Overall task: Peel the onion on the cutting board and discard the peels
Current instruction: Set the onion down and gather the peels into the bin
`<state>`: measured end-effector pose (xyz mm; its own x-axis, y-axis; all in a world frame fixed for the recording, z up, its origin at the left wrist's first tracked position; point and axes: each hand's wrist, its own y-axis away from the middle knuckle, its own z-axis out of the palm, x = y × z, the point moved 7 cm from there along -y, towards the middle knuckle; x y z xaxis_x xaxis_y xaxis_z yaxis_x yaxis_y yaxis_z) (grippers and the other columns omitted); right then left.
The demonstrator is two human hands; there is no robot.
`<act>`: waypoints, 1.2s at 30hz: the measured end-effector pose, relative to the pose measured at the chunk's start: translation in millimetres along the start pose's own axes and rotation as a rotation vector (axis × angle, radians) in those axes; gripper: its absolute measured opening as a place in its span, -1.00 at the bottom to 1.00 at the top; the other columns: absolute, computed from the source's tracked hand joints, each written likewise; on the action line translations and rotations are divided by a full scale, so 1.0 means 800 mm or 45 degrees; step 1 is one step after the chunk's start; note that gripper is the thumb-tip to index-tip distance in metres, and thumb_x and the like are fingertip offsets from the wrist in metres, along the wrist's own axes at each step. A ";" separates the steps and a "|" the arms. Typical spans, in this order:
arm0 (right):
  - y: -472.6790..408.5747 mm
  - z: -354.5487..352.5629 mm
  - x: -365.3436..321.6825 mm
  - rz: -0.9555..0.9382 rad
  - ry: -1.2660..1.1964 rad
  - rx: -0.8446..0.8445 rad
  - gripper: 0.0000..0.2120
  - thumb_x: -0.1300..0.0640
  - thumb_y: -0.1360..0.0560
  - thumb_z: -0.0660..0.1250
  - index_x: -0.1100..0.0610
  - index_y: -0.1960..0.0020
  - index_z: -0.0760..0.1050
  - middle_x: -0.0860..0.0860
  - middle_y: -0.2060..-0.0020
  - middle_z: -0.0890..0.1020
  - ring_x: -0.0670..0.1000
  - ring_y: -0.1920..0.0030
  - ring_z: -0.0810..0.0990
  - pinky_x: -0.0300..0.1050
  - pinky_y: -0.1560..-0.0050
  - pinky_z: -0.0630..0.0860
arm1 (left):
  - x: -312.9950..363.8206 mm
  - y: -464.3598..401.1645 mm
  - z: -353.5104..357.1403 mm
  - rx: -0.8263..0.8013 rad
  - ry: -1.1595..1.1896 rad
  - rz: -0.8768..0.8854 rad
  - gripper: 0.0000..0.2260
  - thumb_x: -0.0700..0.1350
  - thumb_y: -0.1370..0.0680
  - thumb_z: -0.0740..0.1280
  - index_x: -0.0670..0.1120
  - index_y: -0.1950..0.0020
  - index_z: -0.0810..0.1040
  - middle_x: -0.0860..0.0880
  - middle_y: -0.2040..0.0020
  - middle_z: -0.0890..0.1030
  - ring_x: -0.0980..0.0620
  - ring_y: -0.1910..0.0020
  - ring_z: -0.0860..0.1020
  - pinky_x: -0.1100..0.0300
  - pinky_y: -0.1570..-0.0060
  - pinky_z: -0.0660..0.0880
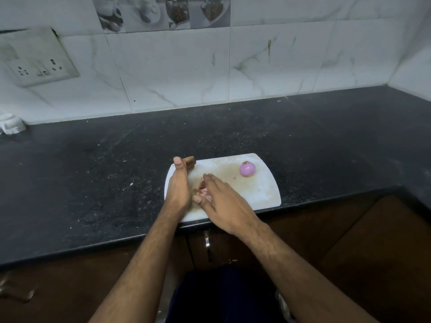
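Nearest to you, your two forearms reach up from the bottom of the view over the dark cabinet fronts below the counter, where a metal handle [206, 241] shows between them. Your right hand [221, 201] lies low over the near left part of the white cutting board [263, 194], palm down, its fingers fairly straight and spread, their tips pointing toward the left. Beneath and just ahead of those fingers sits a small heap of reddish-pink peels [202, 188]; the hand touches or nearly touches them, and you cannot tell whether any piece is pinched.

Your left hand [179, 183] stands on edge at the board's left rim, palm facing right toward the peels, fingers straight and held together, thumb up at the far end. It holds nothing and forms a wall just beside the heap, so the peels lie between your two hands.

Farther along the board, toward its far right corner, the peeled onion [247, 169] rests alone, smooth and pale purple with a bit of brown skin at its top, well apart from both hands. The board itself sits at the front edge of the black speckled countertop [93, 183].

Beyond, a white cloth [10, 124] lies at the far left edge, and a switch-and-socket plate [39, 64] is set into the marble-patterned wall tiles.
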<state>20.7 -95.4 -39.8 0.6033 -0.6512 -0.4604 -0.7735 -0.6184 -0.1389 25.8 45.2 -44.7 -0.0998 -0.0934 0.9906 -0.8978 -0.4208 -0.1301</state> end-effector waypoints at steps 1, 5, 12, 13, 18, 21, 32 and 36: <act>0.004 -0.004 0.000 0.004 -0.090 0.015 -0.26 -0.36 -0.64 0.00 0.09 -0.65 0.09 0.02 -0.62 0.20 0.01 -0.58 0.24 0.00 -0.51 0.30 | 0.001 0.001 0.000 -0.003 -0.022 0.013 0.03 0.69 -0.38 -0.14 -0.03 -0.42 0.56 0.06 -0.38 0.61 0.13 -0.41 0.52 -0.09 -0.54 0.32; 0.035 -0.054 0.037 0.232 -0.103 0.416 -0.41 -0.28 -0.65 0.05 0.07 -0.49 0.39 -0.04 -0.40 0.53 0.00 -0.33 0.53 -0.02 -0.30 0.49 | 0.001 0.001 0.006 -0.051 -0.101 0.073 -0.03 0.66 -0.42 -0.17 0.02 -0.38 0.58 0.07 -0.36 0.62 0.18 -0.36 0.55 0.00 -0.49 0.39; 0.045 -0.026 0.040 0.359 0.226 0.133 -0.27 -0.26 -0.68 -0.12 0.23 -0.64 0.11 0.17 -0.63 0.18 0.12 -0.63 0.11 0.07 -0.62 0.08 | -0.002 0.002 0.023 -0.219 -0.090 0.082 -0.09 0.67 -0.41 -0.14 0.11 -0.41 0.51 0.04 -0.35 0.62 0.19 -0.35 0.57 0.08 -0.44 0.43; 0.039 -0.017 0.028 0.314 0.240 0.119 -0.26 -0.27 -0.68 -0.14 0.24 -0.64 0.08 0.18 -0.64 0.14 0.12 -0.64 0.07 0.07 -0.63 0.06 | -0.003 0.001 0.024 -0.247 -0.062 0.068 -0.07 0.69 -0.38 -0.13 0.11 -0.41 0.51 0.03 -0.35 0.63 0.18 -0.35 0.58 0.09 -0.42 0.44; 0.012 -0.005 -0.001 0.177 -0.081 0.050 -0.39 -0.20 -0.72 -0.06 0.24 -0.53 0.26 0.14 -0.47 0.41 0.15 -0.50 0.35 0.06 -0.48 0.31 | -0.004 0.001 0.026 -0.292 0.039 -0.024 0.06 0.73 -0.30 -0.05 0.05 -0.51 0.46 -0.02 -0.38 0.62 0.10 -0.39 0.57 0.06 -0.36 0.47; 0.009 -0.023 0.018 0.240 -0.297 0.186 -0.40 -0.21 -0.70 -0.03 0.18 -0.55 0.26 0.08 -0.47 0.43 0.08 -0.45 0.42 0.01 -0.38 0.39 | -0.004 0.000 0.026 -0.285 0.036 -0.026 0.07 0.74 -0.28 -0.06 0.06 -0.52 0.44 0.00 -0.41 0.60 0.14 -0.40 0.56 0.13 -0.34 0.43; -0.020 0.003 0.009 0.085 0.036 -0.060 -0.28 -0.28 -0.68 -0.11 0.22 -0.63 0.12 0.16 -0.62 0.20 0.09 -0.64 0.10 0.04 -0.61 0.10 | -0.001 0.000 0.024 -0.223 0.042 -0.004 0.05 0.73 -0.30 -0.05 0.03 -0.47 0.50 -0.02 -0.42 0.59 0.09 -0.41 0.55 0.02 -0.49 0.41; -0.014 -0.005 0.014 0.045 -0.196 0.012 -0.41 -0.30 -0.68 -0.06 0.06 -0.52 0.31 -0.04 -0.42 0.47 0.01 -0.41 0.45 0.06 -0.31 0.49 | -0.003 0.001 0.023 -0.228 0.042 -0.020 0.05 0.72 -0.32 -0.05 0.02 -0.49 0.49 -0.01 -0.42 0.59 0.12 -0.41 0.55 0.02 -0.49 0.41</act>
<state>36.6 -97.5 -39.7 0.5396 -0.5965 -0.5942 -0.7958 -0.5918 -0.1285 33.2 28.6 -47.6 -0.0965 -0.0569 0.9937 -0.9612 -0.2540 -0.1079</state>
